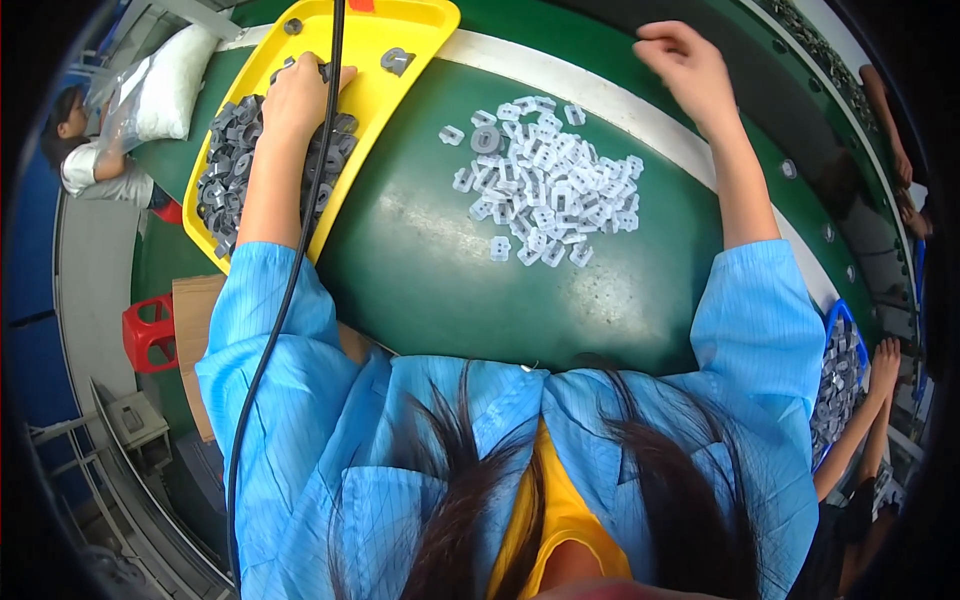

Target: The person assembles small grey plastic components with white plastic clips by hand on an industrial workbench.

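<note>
My left hand (292, 98) reaches into a yellow tray (404, 30) on the left. Its thumb and fingers are closed around a dark grey plastic part (323, 72), mostly hidden by the hand. Many loose grey parts (228, 165) fill the tray's near end, under and beside my wrist. Over the green strip past the white divider, my right hand (692, 75) is raised with loosely bent fingers, a gap by the thumb and nothing visible in it. Between my arms, a heap of small translucent plastic pieces (560, 190) lies on the green tabletop, with one round grey part (486, 139) at its edge.
A black cable (297, 270) crosses in front of my left arm. Single pieces (788, 169) lie along the green strip at right. A blue bin (843, 375) of grey parts and another person's hands (884, 368) are at far right. Another person (85, 150) sits at left.
</note>
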Tool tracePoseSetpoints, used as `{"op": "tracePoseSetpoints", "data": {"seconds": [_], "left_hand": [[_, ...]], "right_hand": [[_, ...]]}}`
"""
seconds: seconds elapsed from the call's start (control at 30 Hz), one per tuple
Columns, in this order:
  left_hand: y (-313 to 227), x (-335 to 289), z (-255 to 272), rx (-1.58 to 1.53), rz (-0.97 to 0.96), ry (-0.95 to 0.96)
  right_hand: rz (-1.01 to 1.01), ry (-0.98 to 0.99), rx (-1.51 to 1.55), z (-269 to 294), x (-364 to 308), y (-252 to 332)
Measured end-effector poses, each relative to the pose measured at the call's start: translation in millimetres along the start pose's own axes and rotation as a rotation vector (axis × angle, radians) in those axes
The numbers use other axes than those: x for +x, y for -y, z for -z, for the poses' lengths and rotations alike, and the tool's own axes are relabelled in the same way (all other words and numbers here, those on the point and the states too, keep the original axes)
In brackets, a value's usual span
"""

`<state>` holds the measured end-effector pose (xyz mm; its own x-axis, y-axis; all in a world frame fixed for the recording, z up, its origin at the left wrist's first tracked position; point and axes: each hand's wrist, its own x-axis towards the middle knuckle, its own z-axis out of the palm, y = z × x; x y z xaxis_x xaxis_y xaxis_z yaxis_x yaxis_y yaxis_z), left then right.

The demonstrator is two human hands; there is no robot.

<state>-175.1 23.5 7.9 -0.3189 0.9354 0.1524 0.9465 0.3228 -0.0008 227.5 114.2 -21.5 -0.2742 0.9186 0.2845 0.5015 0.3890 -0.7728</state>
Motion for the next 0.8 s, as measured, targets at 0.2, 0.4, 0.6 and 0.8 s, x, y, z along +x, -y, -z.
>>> {"op": "tracePoseSetpoints", "data": {"seconds": [0.2,0.4,0.6,0.8], "left_hand": [[-19,13,-20,-0.239,-0.269,-0.145],[-66,-14,9,-0.801,-0.339,-0.195],[-138,-46,1,-1.641,-0.227,0.569],[-158,-60,-17,-1.507,-0.21,0.408]], "right_hand": [[0.369,0.455,-0.152,-29,-32,45],[0.32,0.257,-0.104,-36,-24,37],[0.322,0.382,-0.131,-39,-25,35],[-0.102,0.202,0.311,-34,-22,38]]}}
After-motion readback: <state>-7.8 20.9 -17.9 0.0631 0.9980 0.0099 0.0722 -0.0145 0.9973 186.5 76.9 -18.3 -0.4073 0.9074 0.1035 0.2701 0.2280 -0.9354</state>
